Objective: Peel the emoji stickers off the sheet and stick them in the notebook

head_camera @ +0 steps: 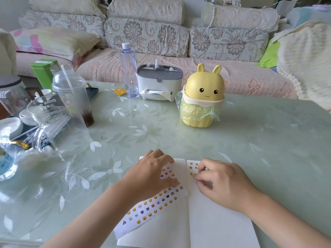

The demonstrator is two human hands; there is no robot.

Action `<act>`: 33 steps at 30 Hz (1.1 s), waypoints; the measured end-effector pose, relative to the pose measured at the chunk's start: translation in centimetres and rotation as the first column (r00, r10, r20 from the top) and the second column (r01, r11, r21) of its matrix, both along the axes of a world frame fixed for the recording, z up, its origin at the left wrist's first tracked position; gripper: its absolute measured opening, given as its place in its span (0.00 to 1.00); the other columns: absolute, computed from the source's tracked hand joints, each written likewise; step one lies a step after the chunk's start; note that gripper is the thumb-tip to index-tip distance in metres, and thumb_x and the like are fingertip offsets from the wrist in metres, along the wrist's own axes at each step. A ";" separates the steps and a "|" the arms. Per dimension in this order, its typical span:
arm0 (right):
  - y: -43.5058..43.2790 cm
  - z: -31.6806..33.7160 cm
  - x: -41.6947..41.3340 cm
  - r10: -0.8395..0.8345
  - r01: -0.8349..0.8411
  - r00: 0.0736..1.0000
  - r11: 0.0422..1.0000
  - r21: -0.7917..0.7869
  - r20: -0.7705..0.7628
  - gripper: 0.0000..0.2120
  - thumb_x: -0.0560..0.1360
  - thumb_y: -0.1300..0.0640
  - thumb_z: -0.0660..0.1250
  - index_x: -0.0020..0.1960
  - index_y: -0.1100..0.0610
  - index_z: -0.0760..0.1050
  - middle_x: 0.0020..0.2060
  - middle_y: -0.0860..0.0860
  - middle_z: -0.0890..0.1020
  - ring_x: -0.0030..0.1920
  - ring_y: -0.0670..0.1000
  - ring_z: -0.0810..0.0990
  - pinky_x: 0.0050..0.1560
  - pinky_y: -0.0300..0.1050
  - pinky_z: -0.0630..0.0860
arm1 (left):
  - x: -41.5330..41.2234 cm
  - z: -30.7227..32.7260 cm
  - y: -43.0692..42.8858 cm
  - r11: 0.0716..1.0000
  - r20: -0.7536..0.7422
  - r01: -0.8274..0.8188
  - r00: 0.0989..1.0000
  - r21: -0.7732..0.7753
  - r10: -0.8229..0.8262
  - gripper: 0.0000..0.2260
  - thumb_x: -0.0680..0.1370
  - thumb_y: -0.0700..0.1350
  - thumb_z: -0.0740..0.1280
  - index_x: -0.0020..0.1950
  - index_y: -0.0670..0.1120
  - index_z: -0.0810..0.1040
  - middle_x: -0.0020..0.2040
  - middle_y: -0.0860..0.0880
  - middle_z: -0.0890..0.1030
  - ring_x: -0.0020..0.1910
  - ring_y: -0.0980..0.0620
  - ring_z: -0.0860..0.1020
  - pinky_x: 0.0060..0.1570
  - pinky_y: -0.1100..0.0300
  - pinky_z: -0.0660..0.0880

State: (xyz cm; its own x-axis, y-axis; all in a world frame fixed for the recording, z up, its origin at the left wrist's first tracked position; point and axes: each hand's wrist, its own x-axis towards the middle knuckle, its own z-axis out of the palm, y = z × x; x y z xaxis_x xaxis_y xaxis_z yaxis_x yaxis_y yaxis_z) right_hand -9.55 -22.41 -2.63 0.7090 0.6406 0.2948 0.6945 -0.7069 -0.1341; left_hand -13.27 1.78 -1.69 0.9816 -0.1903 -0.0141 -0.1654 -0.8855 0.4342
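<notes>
My left hand (152,174) presses flat on the sticker sheet (152,206), slanted across the notebook's (215,228) left page, just left of my right hand (222,183), whose curled fingers may pinch a sticker; I cannot tell.

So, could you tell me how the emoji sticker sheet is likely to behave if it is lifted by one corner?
The sticker sheet looks thin and lies flat on the notebook, so it would probably droop. It seems light, and the left hand presses on it, perhaps to stop sliding.
</notes>
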 end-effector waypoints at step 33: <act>6.2 5.1 -0.2 -0.010 -0.004 0.999 0.920 0.393 0.034 0.05 0.74 0.53 0.75 0.50 0.47 0.85 0.43 0.40 0.81 0.30 0.38 0.71 0.34 0.29 0.63 | -1.0 3.7 0.7 0.636 -0.222 -0.300 0.954 -0.711 0.202 0.07 0.82 0.48 0.67 0.47 0.52 0.84 0.45 0.54 0.86 0.45 0.56 0.83 0.46 0.67 0.76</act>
State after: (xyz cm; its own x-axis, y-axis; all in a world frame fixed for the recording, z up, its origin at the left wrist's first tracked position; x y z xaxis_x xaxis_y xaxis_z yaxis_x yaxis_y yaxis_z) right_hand -9.72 -16.24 2.44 0.6956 0.4659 0.5469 0.7016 -0.6045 -0.3773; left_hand -14.23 2.46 2.05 0.9935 0.0671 -0.0921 0.1071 -0.2727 0.9561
